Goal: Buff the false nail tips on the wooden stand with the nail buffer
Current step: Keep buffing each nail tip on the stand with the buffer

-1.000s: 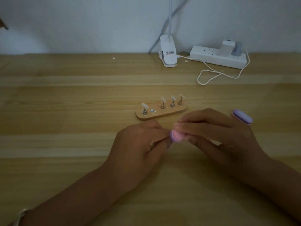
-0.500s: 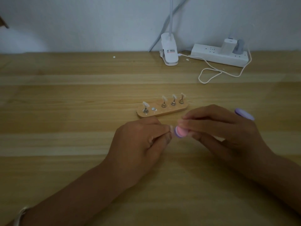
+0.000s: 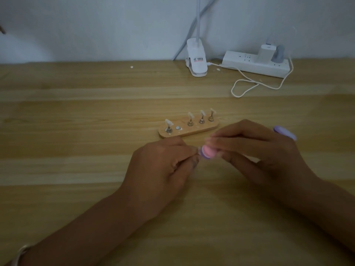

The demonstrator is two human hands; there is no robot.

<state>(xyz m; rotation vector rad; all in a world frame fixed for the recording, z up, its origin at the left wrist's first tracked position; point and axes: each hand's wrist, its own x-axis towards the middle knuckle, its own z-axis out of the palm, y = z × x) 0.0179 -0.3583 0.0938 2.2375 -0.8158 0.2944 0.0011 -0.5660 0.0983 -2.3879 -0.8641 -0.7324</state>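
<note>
Dim light; worktop of pale wood.

- Wooden stand lies flat at 12 o'clock from the hands, just beyond the knuckles and apart from them.
- Four false nail tips stand on their pegs. One round seat is bare, second from the stand's 9 o'clock end.
- Right hand: fingers curled along the nail buffer, holding it. The pink face is turned toward 9 o'clock, and the purple tail pokes out past the hand at 2 o'clock.
- Left hand: fingertips drawn into a narrow pinch right at the buffer's pink end. The contact spot is blurred, so I cannot tell what is pinched.
- Reading: the bare seat suggests one tip was lifted off to be worked in hand, since a pinch would steady it better than a peg.
- Both wrists sit low over the worktop, probably for bracing.
- Stand kept close for easy swapping.
- Clip lamp and power strip sit well apart at the back edge, 12 to 1 o'clock.
</note>
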